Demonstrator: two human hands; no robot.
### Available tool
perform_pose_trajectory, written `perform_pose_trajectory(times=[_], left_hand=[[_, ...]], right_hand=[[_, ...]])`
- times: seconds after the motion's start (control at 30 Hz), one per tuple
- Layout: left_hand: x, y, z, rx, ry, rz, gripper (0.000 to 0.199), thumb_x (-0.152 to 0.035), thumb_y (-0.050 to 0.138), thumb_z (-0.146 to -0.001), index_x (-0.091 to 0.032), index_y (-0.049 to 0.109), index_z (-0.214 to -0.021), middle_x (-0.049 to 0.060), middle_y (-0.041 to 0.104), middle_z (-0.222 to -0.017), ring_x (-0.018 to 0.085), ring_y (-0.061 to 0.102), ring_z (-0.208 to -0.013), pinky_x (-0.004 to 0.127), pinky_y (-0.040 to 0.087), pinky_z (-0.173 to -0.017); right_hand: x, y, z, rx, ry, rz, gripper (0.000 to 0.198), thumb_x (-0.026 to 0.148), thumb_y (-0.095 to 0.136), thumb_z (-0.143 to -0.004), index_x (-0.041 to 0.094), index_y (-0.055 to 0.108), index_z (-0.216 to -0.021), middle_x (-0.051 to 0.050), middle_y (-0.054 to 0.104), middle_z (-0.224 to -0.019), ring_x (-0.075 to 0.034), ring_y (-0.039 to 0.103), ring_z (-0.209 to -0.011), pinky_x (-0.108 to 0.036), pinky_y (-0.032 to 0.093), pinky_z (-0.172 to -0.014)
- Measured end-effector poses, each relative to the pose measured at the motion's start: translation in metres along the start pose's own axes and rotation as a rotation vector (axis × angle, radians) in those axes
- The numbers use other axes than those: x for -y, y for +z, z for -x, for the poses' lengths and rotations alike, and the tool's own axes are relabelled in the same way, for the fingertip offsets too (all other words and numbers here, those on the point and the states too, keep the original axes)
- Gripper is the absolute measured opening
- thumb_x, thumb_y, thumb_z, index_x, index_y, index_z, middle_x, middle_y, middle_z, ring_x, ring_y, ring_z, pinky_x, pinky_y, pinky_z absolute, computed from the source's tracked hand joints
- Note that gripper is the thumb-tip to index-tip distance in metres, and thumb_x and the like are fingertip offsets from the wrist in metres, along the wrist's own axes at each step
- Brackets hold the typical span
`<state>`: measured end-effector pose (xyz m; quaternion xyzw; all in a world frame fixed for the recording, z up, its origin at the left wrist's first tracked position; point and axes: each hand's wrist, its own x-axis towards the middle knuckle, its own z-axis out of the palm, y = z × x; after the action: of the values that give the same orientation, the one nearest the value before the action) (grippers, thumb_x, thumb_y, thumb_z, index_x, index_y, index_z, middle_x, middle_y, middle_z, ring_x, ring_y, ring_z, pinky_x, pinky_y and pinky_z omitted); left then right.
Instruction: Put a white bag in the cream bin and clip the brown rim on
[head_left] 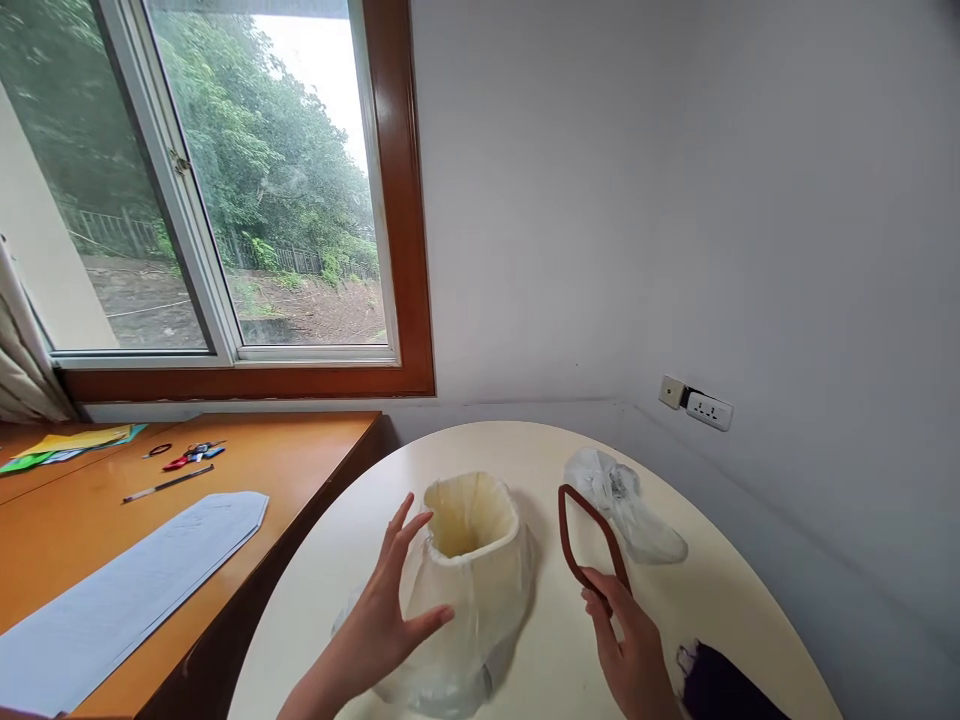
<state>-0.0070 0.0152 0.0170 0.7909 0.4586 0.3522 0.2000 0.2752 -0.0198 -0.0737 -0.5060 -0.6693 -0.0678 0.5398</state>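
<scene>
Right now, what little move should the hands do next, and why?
Perhaps bring the brown ring over the open top of the bin: the right hand holds it off to the side, a plastic bag drapes over the bin, and the left hand is open beside it.

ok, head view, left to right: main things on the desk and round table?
White sheets → lined bin → brown ring → dark purple item. Left out: clear bag, since its span overlaps the brown ring's.
</scene>
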Motion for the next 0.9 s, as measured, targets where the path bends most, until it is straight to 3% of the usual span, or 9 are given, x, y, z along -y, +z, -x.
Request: perform_pose_trajectory(times=[0.13, 0.2, 0.27, 0.37, 0.57, 0.77, 0.9], left_hand=[[-0.007, -0.006, -0.011, -0.227, 0.027, 0.159, 0.03, -0.032, 0.051, -0.084, -0.028, 0.048, -0.113, 0.006, 0.035, -0.138, 0.024, 0.032, -0.128, 0.044, 0.031, -0.104], [-0.012, -0.007, -0.018, -0.317, 0.008, 0.263, 0.016, -0.033, 0.049, -0.085, -0.023, 0.056, -0.095, 0.007, 0.053, -0.117, 0.022, 0.049, -0.112, 0.037, 0.042, -0.093], [-0.02, -0.007, -0.025, -0.323, -0.037, 0.353, 0.017, -0.034, 0.05, -0.084, -0.019, 0.057, -0.084, 0.006, 0.061, -0.092, 0.019, 0.058, -0.09, 0.032, 0.049, -0.079], [-0.036, -0.004, -0.033, -0.201, -0.11, 0.492, 0.023, -0.038, 0.049, -0.084, -0.017, 0.058, -0.081, 0.002, 0.059, -0.071, 0.014, 0.057, -0.064, 0.029, 0.05, -0.063], [-0.06, 0.005, -0.044, -0.061, -0.221, 0.702, 0.044, -0.046, 0.053, -0.079, -0.014, 0.051, -0.109, 0.004, 0.06, -0.077, 0.01, 0.049, -0.048, 0.023, 0.044, -0.038], [-0.06, 0.0, -0.051, -0.059, -0.198, 0.737, 0.064, -0.037, 0.059, -0.076, -0.016, 0.034, -0.131, -0.001, 0.057, -0.067, 0.007, 0.045, -0.042, 0.019, 0.038, -0.035], [-0.055, -0.006, -0.059, -0.042, -0.173, 0.781, 0.066, -0.031, 0.057, -0.078, -0.022, 0.028, -0.136, -0.005, 0.051, -0.063, 0.007, 0.044, -0.043, 0.019, 0.039, -0.037]], right_hand=[[0.012, -0.004, -0.021, -0.012, -0.074, -0.002, 0.021, 0.019, 0.044, -0.087, 0.02, 0.054, -0.106, -0.006, 0.065, -0.086, -0.017, 0.064, -0.077, -0.027, 0.054, -0.066], [0.021, -0.005, -0.032, -0.013, -0.122, 0.002, 0.021, 0.017, 0.045, -0.087, 0.02, 0.055, -0.105, -0.006, 0.065, -0.086, -0.017, 0.063, -0.079, -0.028, 0.053, -0.067], [0.032, -0.004, -0.043, -0.002, -0.183, -0.002, 0.022, 0.015, 0.045, -0.086, 0.021, 0.055, -0.105, -0.006, 0.065, -0.086, -0.017, 0.062, -0.08, -0.03, 0.052, -0.068], [0.05, -0.003, -0.059, 0.046, -0.281, -0.029, 0.025, 0.01, 0.045, -0.085, 0.021, 0.054, -0.106, -0.005, 0.066, -0.086, -0.017, 0.062, -0.079, -0.032, 0.05, -0.069], [0.074, 0.002, -0.079, 0.163, -0.403, -0.047, 0.03, 0.006, 0.041, -0.085, 0.022, 0.054, -0.107, -0.004, 0.067, -0.085, -0.016, 0.061, -0.074, -0.034, 0.046, -0.069], [0.081, 0.006, -0.087, 0.194, -0.433, 0.002, 0.03, 0.006, 0.04, -0.086, 0.023, 0.058, -0.103, -0.003, 0.067, -0.082, -0.014, 0.06, -0.073, -0.034, 0.041, -0.073], [0.08, 0.005, -0.095, 0.141, -0.405, 0.051, 0.015, 0.012, 0.051, -0.083, 0.022, 0.059, -0.092, -0.001, 0.067, -0.079, -0.016, 0.059, -0.077, -0.036, 0.036, -0.079]])
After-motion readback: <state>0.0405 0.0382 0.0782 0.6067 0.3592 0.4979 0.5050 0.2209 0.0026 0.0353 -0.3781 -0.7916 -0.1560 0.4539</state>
